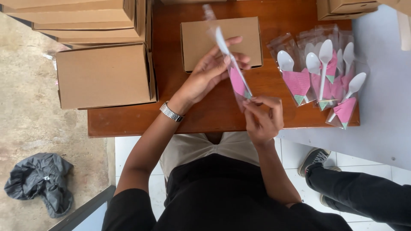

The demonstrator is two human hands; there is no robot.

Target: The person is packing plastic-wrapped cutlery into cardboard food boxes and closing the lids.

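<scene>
Over the brown wooden table [205, 115] I hold a narrow clear plastic sleeve [231, 64] with a white plastic spoon and a folded pink napkin inside. My left hand [214, 68], with a metal watch on the wrist, grips the sleeve's middle from the left. My right hand [263, 115] pinches its lower end at the table's front edge. A small closed cardboard box [201, 42] lies flat on the table just behind the sleeve.
A pile of packed spoon-and-napkin sleeves [321, 77] lies at the table's right end. Larger cardboard boxes [102, 72] are stacked at the left and back. Another person's leg and shoe [317, 158] are at lower right. A dark bag [40, 179] lies on the floor.
</scene>
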